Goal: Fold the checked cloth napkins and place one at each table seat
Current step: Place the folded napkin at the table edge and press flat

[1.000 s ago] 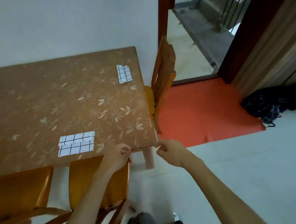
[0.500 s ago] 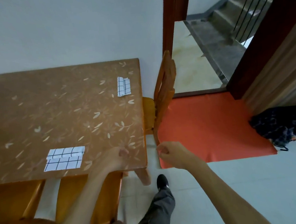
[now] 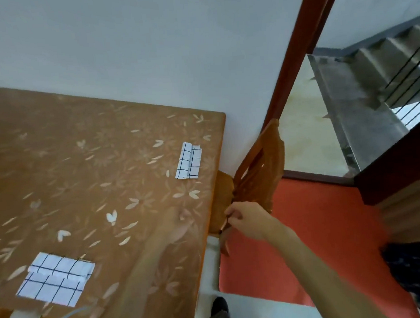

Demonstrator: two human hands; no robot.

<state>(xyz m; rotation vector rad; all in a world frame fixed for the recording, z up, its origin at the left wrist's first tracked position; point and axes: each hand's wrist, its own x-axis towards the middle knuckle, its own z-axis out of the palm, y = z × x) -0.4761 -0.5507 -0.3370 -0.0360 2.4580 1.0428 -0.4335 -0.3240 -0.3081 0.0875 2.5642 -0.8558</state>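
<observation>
While napkins (image 3: 188, 160) lie folded, right hand (image 3: 248, 218) beside chair (image 3: 259, 170).

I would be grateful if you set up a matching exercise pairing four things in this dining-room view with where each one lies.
Things:
1. nearer folded napkin
2. farther folded napkin
3. wooden chair
4. red floor mat

Places:
A. on the floor, right of the chair
B. on the table, by its near edge
C. tucked against the table's right end
D. on the table, close to the chair-side end

Pairs: 1-B, 2-D, 3-C, 4-A
</observation>
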